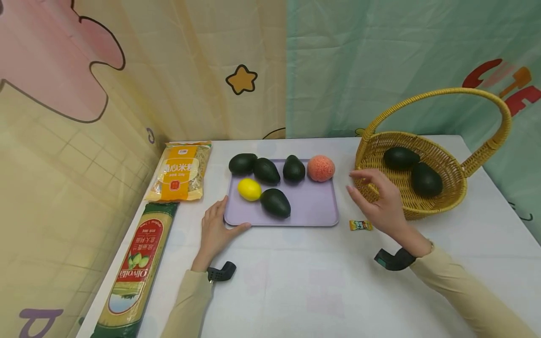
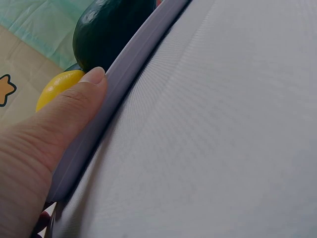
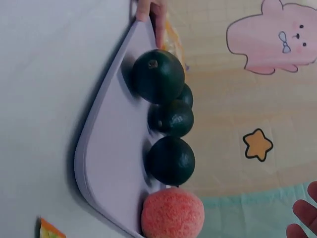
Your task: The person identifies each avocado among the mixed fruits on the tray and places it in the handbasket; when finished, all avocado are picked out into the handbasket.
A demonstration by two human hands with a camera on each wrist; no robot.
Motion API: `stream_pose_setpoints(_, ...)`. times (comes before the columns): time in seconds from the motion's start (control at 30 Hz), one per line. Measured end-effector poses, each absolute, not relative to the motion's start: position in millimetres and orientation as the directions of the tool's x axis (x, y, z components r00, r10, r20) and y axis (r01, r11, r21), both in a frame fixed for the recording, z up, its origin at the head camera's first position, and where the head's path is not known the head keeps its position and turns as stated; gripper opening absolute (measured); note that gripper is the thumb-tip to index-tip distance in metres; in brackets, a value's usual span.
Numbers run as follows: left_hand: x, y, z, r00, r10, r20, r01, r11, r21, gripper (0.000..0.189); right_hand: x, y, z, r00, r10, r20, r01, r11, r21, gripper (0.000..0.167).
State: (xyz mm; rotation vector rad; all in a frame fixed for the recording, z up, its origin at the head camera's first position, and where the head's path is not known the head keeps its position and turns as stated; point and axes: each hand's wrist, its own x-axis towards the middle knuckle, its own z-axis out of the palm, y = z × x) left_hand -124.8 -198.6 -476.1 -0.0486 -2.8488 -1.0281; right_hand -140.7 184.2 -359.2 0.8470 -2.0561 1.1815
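- Tray (image 1: 313,202), lilac, lies flat between my two hands; its near left corner sits in the fork of my left hand (image 1: 217,234), its right edge apart from my right hand (image 1: 385,206).
- On it: four avocados (image 1: 275,203), a lemon (image 1: 249,189) and a pink ball (image 1: 321,168). Lemon just beside the nearest avocado; ball by the far right corner.
- Basket (image 1: 435,152) stands right of the tray, handle up, two avocados inside.
- Sweet (image 1: 360,225) lies between tray and basket, near my right hand.
- White table (image 1: 296,272). Along its left side, a noodle bag (image 1: 179,173), a pasta bag (image 1: 135,267) nearer me.
- Behind: curtain (image 1: 329,70), cream then green, printed with an orange star.
- Left fingers: grasping the tray's corner, thumb on the near rim, the others at the left edge.
- Right fingers: loose, thumb and forefinger apart, nothing between them. Overlaps the basket's left side in the head view; cannot tell if they touch.
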Motion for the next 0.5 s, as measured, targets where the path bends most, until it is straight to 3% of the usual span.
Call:
stream_pose_setpoints(0.23, -124.3, -198.5, -476.1, -0.992, -0.002, 0.125, 0.078, 0.771, 0.633, 0.102, -152.1, 157.5, -384.8, -0.556, -0.284, 0.781, -0.822, 0.330, -0.465, 0.027)
stream_pose_setpoints(0.5, -125.2, -198.4, -476.5, -0.992, -0.001, 0.126, 0.079, 0.770, 0.633, 0.101, -161.7, 134.7, -399.9, -0.549, -0.320, 0.772, -0.834, 0.276, -0.478, 0.039)
